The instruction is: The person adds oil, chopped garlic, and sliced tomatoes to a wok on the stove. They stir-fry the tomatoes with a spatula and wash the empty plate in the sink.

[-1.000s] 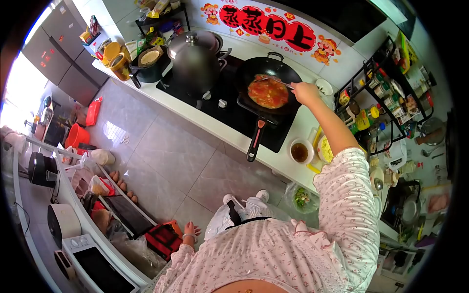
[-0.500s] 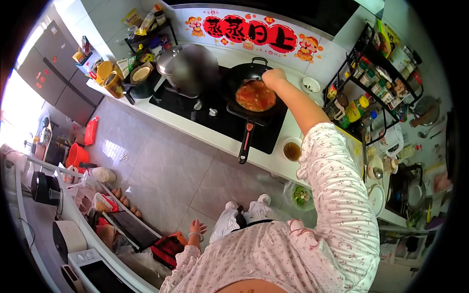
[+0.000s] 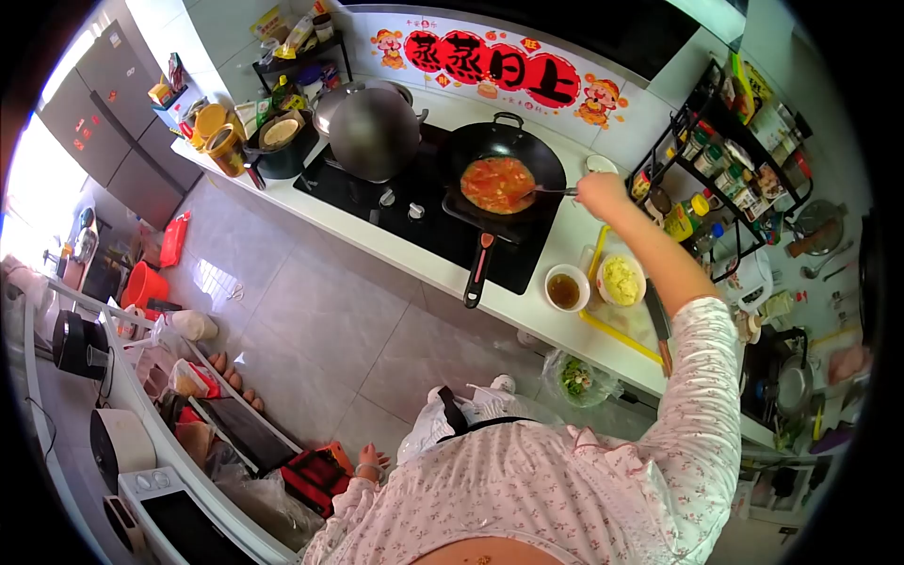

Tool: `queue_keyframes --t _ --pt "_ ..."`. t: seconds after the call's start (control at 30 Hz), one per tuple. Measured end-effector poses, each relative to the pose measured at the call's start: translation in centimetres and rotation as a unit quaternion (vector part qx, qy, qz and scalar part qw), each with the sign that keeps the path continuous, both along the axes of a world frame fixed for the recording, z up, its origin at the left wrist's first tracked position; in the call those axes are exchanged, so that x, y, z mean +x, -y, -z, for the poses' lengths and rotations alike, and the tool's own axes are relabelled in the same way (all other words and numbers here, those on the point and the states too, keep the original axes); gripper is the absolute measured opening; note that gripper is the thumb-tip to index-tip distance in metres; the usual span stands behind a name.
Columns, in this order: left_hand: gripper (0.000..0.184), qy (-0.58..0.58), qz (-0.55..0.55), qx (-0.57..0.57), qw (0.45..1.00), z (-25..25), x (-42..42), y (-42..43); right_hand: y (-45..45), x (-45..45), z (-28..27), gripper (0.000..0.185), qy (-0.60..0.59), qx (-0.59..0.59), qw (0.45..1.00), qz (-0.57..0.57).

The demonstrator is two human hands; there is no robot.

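Note:
My right hand [image 3: 601,193] is closed around the handle of a spatula [image 3: 553,192], right of the black wok [image 3: 457,151]. The spatula's far end dips into chunky red sauce [image 3: 492,183], which looks like cooked tomato, so its head is hidden. The wok sits on the right burner, its long handle [image 3: 480,268] pointing toward me. Low beside my body, my left hand [image 3: 370,461] hangs with fingers apart, holding nothing, close to a red and black bag [image 3: 323,477].
On the counter right of the stove [image 3: 400,218] stand a bowl of brown liquid [image 3: 564,290] and a bowl of yellow food [image 3: 621,281]. A knife [image 3: 656,311] lies by the yellow-edged cutting board [image 3: 617,339]. A second pot [image 3: 374,137] occupies the left burner; a spice rack [image 3: 725,155] stands right.
My right hand has moved from above the wok to its right side, uncovering the sauce and spatula. The bowl of yellow food and the knife now show. My left hand stays low.

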State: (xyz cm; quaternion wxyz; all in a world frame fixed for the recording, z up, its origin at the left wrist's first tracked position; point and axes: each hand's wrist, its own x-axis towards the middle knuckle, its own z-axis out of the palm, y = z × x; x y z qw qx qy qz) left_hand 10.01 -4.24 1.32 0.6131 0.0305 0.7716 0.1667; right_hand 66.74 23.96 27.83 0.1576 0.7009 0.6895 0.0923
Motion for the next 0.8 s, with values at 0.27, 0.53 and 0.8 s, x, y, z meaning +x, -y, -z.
queue_keyframes --t 0.27,0.53,0.8 --pt "0.044 -0.005 0.022 0.074 0.997 -2.2 1.8 -3.8 -2.4 -3.1 2.6 0.024 -0.132 0.034 0.981 0.139" --pt "0.04 -0.008 0.04 0.065 0.997 -1.3 1.8 -3.4 -2.6 -5.7 4.4 0.025 -0.149 0.047 0.982 0.104" --pt "0.04 0.049 -0.015 -0.001 0.999 0.3 -1.4 -1.1 0.3 -7.5 -1.8 0.014 -0.075 0.008 0.997 0.035"
